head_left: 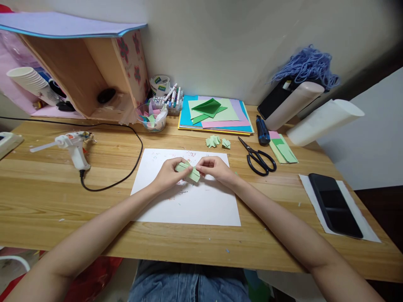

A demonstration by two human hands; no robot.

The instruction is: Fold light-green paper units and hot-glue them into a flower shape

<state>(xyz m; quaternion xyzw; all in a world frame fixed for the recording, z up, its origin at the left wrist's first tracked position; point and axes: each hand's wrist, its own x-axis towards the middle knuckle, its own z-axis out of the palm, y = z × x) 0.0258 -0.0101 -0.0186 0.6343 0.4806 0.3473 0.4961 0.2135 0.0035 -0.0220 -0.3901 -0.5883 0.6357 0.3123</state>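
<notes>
A folded piece of light green paper (pixel 192 175) is held between my two hands, just above a white sheet (pixel 157 209) marked with small coloured specks. My left hand (pixel 172 173) pinches the paper's left part, thumb on top. At its right end, the thumb and fingertips of my right hand (pixel 216 168) are pressed together on the edge. Crease lines run along the green paper. Beyond the sheet's far edge lie two small folded light green pieces, a larger ruffled one (pixel 213 141) and a smaller one (pixel 226 144).
Black scissors (pixel 260 161) and a blue utility knife (pixel 262 130) lie right of the sheet. A white glue gun (pixel 74 151) with its black cord is on the left. Coloured papers (pixel 185 115) are stacked at the back. A phone (pixel 335 205) rests far right.
</notes>
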